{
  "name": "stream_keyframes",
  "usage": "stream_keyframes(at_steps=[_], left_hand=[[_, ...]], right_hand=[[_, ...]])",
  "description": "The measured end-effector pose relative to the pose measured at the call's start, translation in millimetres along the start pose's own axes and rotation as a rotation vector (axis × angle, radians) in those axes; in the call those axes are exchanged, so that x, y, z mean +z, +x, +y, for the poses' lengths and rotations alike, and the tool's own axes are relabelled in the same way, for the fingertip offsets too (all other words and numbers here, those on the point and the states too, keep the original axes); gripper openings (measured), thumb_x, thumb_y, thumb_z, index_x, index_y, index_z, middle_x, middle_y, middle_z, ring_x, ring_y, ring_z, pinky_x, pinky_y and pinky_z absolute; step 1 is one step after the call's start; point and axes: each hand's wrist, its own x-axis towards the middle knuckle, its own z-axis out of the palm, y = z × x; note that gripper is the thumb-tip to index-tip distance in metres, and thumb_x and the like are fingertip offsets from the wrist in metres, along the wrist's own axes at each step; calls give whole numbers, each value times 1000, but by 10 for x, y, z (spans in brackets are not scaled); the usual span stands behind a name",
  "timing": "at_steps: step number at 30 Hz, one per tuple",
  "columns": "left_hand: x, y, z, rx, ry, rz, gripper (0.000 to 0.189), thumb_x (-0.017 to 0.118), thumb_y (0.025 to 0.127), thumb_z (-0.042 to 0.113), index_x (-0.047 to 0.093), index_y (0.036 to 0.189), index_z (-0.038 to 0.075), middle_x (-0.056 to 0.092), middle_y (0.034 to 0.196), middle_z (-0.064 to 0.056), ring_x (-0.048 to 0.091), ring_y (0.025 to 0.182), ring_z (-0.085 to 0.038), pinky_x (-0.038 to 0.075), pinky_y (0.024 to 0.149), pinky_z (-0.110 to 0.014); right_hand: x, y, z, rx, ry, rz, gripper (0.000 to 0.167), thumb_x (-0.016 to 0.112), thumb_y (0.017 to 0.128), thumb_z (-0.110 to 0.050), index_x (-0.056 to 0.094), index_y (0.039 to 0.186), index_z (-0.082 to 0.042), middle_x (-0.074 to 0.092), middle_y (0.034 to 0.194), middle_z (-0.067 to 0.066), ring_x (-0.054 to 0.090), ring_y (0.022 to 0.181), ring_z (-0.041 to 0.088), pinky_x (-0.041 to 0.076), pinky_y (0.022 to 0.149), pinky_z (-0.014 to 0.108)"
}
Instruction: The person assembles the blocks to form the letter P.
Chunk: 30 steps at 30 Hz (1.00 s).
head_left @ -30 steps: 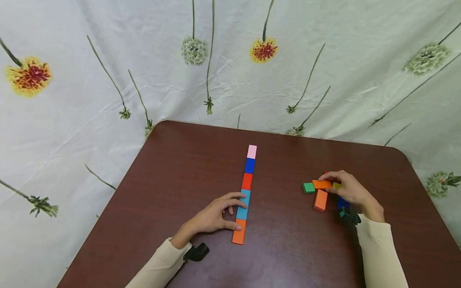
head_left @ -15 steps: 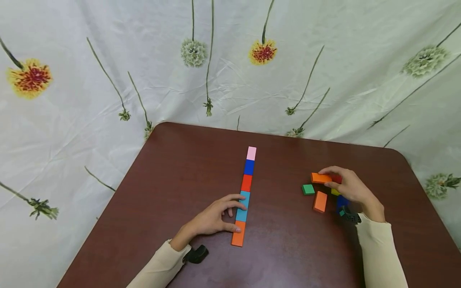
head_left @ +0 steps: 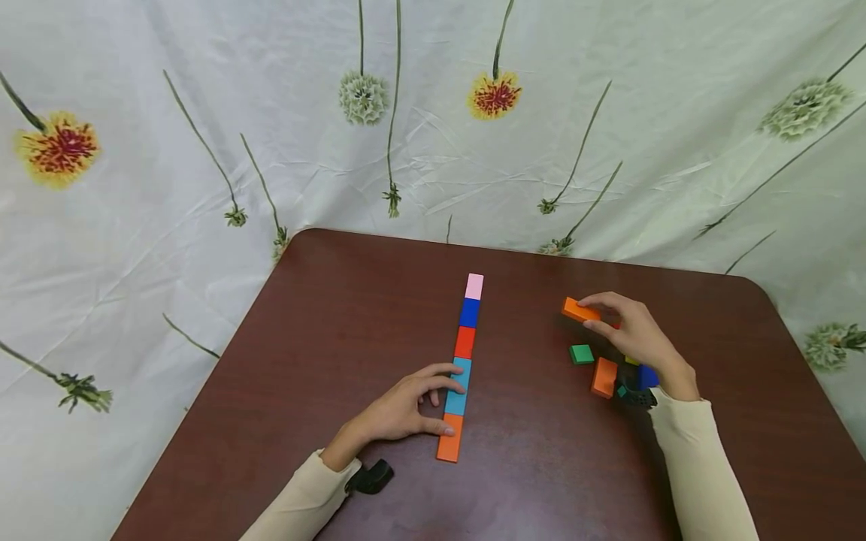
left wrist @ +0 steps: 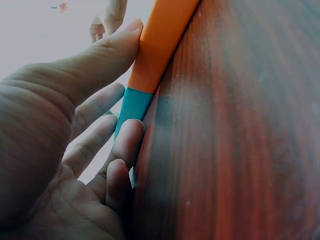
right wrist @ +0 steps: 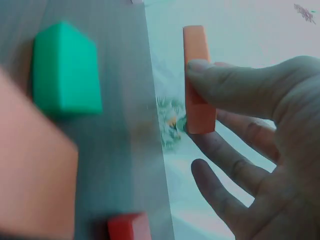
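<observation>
A straight row of flat blocks runs away from me: an orange block (head_left: 449,443) nearest, then a light blue block (head_left: 455,404), a red block (head_left: 464,342), a dark blue block (head_left: 470,312) and a pink block (head_left: 475,286) farthest. My left hand (head_left: 406,406) rests along the row's near end, thumb touching the orange block and fingertips at the light blue one. Between thumb and fingers, my right hand (head_left: 636,330) pinches another orange block (right wrist: 200,107), held above the table in the right wrist view.
Below the right hand lie a green block (head_left: 581,355), a lighter orange block (head_left: 604,377) and a dark blue block (head_left: 648,376). Yellow and red ones are mostly hidden by the hand. A flowered cloth (head_left: 433,165) hangs behind the brown table (head_left: 338,300).
My right hand has picked the orange block out of the loose group and carried it up, away from me and slightly left. The left hand and the row have stayed put.
</observation>
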Motion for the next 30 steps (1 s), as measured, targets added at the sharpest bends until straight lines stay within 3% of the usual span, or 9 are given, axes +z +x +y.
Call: stream_keyframes(at_steps=[6,18,30], left_hand=[[5,8,-16,3,-2,-4,48,83,84,29,65,127,18,45,152,-1,52,89,-12,44,78,-24],[-3,7,-33,13,-11,-7,48,82,85,30,65,128,17,45,152,-3,52,89,-13,45,79,-25],[-8,10,-34,15,-1,-1,49,83,84,29,66,127,17,45,151,-3,53,89,-13,45,79,-24]], right_hand=[[55,175,-59,-25,4,-19,33,73,90,-3,66,122,-2,66,120,18,68,103,37,54,87,53],[231,444,-137,13,10,-66,32,73,91,-6,66,123,-2,64,123,19,67,99,33,55,88,50],[472,748,-190,95,-19,-133,30,71,93,-9,66,122,-2,65,125,19,62,108,35,49,95,51]])
